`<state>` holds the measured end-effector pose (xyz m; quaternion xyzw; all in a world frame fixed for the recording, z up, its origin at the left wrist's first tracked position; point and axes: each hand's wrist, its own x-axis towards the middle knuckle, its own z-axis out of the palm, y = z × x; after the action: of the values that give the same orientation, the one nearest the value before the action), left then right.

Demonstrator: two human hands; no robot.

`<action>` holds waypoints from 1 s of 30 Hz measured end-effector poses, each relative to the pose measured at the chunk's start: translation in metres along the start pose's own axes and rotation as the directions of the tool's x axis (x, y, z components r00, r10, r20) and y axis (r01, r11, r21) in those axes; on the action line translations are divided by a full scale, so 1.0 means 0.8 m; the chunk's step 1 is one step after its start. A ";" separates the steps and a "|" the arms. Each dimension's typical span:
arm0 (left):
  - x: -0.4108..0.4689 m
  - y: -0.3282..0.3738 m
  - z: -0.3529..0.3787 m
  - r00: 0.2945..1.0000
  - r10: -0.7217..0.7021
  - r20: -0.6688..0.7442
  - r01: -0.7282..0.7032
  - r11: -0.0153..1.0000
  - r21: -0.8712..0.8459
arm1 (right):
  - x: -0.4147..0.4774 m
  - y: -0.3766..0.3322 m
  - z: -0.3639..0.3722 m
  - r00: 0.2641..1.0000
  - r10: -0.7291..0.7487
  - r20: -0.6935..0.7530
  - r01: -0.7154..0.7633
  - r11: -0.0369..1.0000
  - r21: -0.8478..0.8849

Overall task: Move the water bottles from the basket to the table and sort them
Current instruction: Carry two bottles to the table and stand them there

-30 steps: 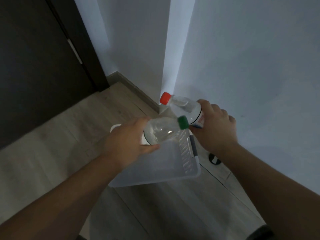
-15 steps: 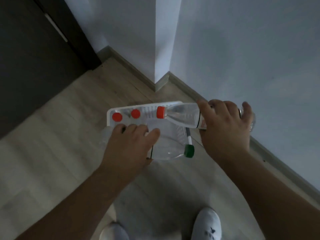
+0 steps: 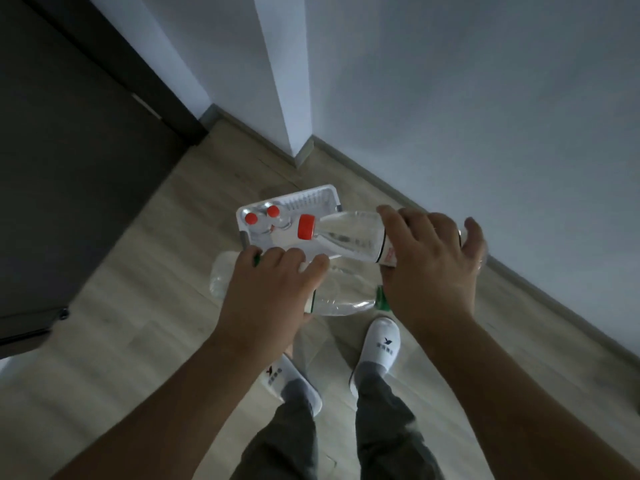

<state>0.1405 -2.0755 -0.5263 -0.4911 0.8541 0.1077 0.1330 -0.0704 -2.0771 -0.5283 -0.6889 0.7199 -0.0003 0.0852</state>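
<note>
Two bottles are up off the floor: my right hand (image 3: 429, 271) is wrapped round the label end of a clear plastic bottle with a red cap (image 3: 346, 237), and my left hand (image 3: 273, 299) grips a clear plastic bottle with a green cap (image 3: 343, 297) across its middle. Both are held roughly level over the near side of the white slotted plastic basket (image 3: 308, 202) on the pale wooden floor (image 3: 138, 306). I'd firm both grips before turning, since thin plastic flexes, and keep them apart so the caps don't knock. Two more red-capped bottles (image 3: 251, 218) stand in the basket's far corner. No worktop is in view, so I must turn to find it; my white slippers (image 3: 382, 344) sit close to the basket, and the grey wall (image 3: 450, 98) is near on the right.
</note>
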 end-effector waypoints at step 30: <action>0.041 0.260 -0.435 0.526 0.841 -0.130 -0.737 0.527 0.423 | -0.211 0.162 -0.426 0.595 0.762 -0.256 -0.762 0.636 0.123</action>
<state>-0.0981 -2.1086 -0.1986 -0.0254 0.9977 -0.0622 0.0058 -0.2346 -1.9429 -0.1867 -0.3082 0.9488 -0.0630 -0.0269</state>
